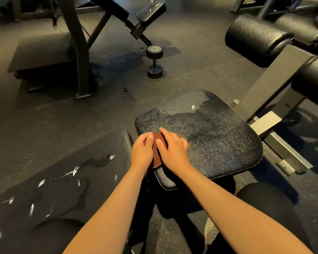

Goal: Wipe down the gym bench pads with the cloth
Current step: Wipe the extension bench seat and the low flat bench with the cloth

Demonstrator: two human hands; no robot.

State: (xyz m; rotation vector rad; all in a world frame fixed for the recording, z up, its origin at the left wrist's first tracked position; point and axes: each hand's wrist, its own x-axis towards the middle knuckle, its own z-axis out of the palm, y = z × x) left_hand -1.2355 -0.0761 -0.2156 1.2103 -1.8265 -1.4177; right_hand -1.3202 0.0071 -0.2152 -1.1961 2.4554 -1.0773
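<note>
Forearms (108, 208): both reach forward and meet at the near-left edge of the seat pad.
Left hand (142, 151): fingers curled with the thumb on top, gripping the cloth's left side.
Right hand (173, 151): palm down, fingers fairly straight, lying over the cloth's right side and pressing it to the pad.
Cloth (157, 143): rust-brown and bunched narrow, caught between the two sets of fingers and touching both.
Cloth axis: its length runs away from the person, near end between the wrists, far end pointing past the thumbs.
Seat pad (209, 140): droplet-speckled, spreading right of and beyond the right fingertips.
Coming stroke (a judgement): rightward and forward, and the right hand is nearer that ground.
Back pad (62, 180): left of the left knuckles, with wet streaks on it.
</note>
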